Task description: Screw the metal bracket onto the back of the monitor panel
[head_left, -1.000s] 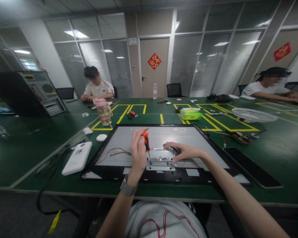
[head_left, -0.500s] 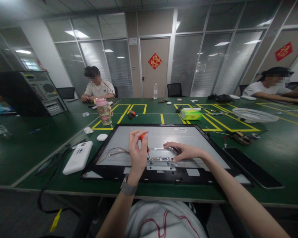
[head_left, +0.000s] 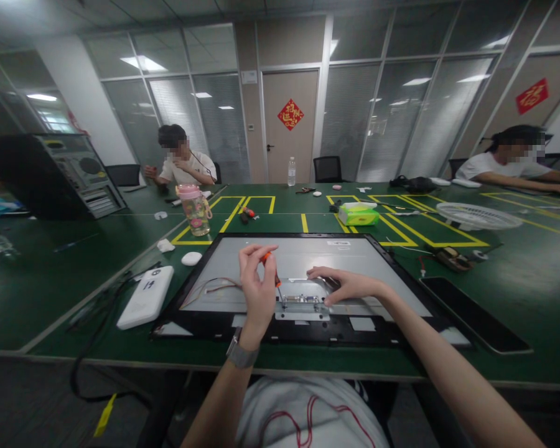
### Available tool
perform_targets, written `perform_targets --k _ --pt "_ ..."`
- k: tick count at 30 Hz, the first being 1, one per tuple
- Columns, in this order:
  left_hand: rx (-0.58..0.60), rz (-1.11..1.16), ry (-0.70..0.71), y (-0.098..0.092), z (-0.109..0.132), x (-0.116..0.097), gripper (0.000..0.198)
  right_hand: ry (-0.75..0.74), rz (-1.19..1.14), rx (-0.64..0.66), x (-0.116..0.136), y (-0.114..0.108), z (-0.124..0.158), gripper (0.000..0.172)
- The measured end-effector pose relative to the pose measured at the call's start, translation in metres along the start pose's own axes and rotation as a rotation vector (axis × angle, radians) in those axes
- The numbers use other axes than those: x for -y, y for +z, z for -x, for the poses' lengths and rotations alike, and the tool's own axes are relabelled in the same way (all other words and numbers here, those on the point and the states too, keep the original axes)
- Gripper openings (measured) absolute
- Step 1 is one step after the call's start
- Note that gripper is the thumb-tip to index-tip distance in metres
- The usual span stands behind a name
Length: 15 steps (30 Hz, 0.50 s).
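Note:
A monitor panel (head_left: 242,255) lies on the green table with its metal back up and a black frame around it. My left hand (head_left: 257,287) is closed round an orange-handled screwdriver (head_left: 278,283), held tip down at the left end of the connector board (head_left: 298,300). On the right side of that board rests my right hand (head_left: 348,285), fingers spread and thumb beside the connectors; what lies under its fingers is partly hidden. Thin coloured wires (head_left: 214,285) run across the panel left of my left hand.
Left of the panel lie a white power bank (head_left: 147,297) and a white mouse (head_left: 192,258); behind them stands a pink-lidded bottle (head_left: 195,211). A black phone (head_left: 473,314) lies to the right. Farther back are a green tissue pack (head_left: 358,214) and a computer tower (head_left: 51,174). Two people sit across.
My left hand has shifted very slightly with the screwdriver, whose tip stays at the board. The person at the far left has raised a hand toward the face. My right hand keeps its place.

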<state>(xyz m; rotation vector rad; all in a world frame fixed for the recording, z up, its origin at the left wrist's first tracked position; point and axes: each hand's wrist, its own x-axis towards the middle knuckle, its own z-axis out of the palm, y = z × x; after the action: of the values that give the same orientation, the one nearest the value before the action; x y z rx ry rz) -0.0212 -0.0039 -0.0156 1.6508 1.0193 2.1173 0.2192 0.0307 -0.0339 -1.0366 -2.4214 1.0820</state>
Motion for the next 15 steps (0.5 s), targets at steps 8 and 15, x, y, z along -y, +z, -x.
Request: perform_targets --k 8,15 --pt "0.081 0.152 -0.158 0.0021 0.0034 0.0016 0.028 -0.016 -0.004 -0.001 -0.0004 0.0002 0.0001 0.077" --pt "0.036 0.004 0.007 0.0004 0.0001 -0.0003 0.018 -0.018 -0.009 -0.002 -0.0018 0.0001 0.0001 0.076"
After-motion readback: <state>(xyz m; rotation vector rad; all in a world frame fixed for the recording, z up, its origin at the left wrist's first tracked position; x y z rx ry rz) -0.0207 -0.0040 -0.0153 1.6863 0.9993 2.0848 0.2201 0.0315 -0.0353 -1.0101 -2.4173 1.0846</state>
